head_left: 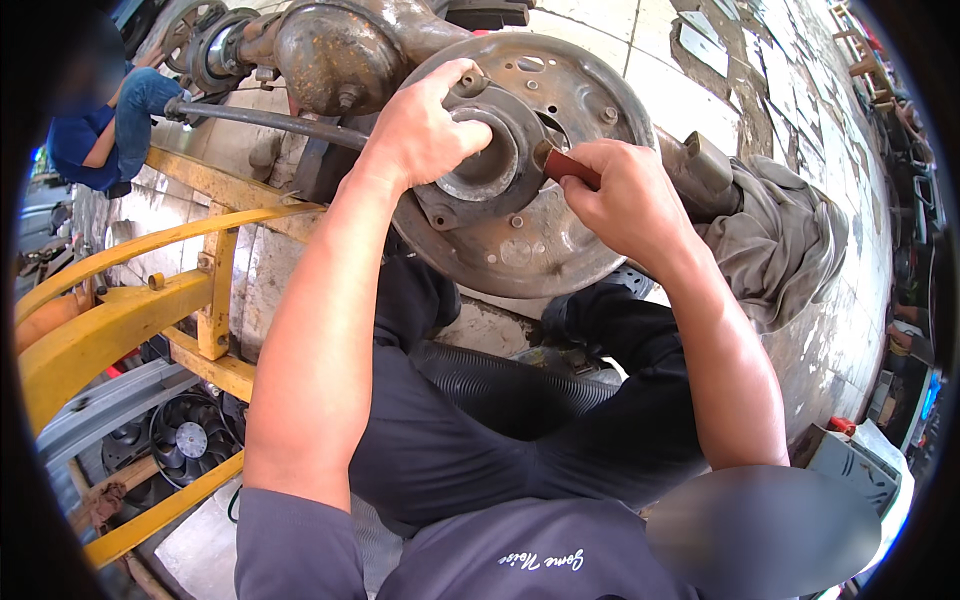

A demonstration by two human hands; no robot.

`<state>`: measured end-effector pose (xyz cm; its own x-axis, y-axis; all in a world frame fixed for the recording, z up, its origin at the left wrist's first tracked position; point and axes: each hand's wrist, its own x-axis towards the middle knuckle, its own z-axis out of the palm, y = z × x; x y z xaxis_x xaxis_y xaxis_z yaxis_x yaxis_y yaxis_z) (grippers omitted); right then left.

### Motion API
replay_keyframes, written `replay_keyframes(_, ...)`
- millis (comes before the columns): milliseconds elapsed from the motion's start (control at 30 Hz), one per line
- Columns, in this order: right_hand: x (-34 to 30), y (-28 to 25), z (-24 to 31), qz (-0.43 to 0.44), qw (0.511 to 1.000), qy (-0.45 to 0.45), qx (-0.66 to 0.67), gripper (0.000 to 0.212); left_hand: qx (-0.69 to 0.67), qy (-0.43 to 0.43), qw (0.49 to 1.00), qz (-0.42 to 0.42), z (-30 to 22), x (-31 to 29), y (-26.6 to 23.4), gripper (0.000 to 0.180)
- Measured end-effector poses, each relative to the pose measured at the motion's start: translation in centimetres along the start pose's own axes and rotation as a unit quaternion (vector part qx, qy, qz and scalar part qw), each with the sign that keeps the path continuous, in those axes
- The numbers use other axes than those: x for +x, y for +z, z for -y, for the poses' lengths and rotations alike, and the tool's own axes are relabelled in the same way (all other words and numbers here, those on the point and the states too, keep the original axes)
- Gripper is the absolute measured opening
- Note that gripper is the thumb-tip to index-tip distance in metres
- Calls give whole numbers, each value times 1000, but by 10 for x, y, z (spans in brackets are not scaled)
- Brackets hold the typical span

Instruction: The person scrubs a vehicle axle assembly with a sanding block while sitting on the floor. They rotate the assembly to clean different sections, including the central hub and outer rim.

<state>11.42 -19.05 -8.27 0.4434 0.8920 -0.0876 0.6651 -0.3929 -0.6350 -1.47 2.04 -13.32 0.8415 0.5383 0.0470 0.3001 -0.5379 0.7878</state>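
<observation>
A round, rust-stained metal backing plate [585, 235] stands in front of me, with a grey ring-shaped hub [450, 195] at its centre. My left hand [425, 130] lies over the hub's upper left side. Its thumb reaches to the bore and its index finger points up along the flange, well apart; the other fingers are hidden. On the hub's right side, my right hand [630, 190] pinches a small, flat reddish-brown piece [575, 169], which looks like folded sandpaper. The inner end of that piece meets the hub's edge.
A rusty axle housing [335, 55] extends to the far left, where another person [95, 130] sits. A long metal bar [265, 122] crosses towards the plate. Yellow frame [120, 320] stands left, near a black fan [190, 440]. Grey-brown cloth [785, 235] is draped at right.
</observation>
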Motion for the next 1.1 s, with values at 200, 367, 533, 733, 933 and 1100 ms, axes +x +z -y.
replay_keyframes(200,3,19,-5,-79,996,-34,32,20,-3,1,1000,8,-8,0,-1,70)
replay_keyframes(367,5,10,1,-16,1000,18,7,20,35,25,999,-12,-6,-1,-1,68)
replay_keyframes(533,3,11,5,-39,999,-4,6,20,50,24,998,-16,-8,-1,-1,66)
replay_keyframes(733,1,18,-4,-58,998,-18,12,19,38,33,999,-13,-8,-1,-1,66)
replay_keyframes(933,0,16,-1,-48,999,-1,11,19,27,-9,1000,9,-16,-1,-2,69)
replay_keyframes(1100,0,22,0,-78,997,-13,9,18,36,11,999,-6,-11,-2,-2,72)
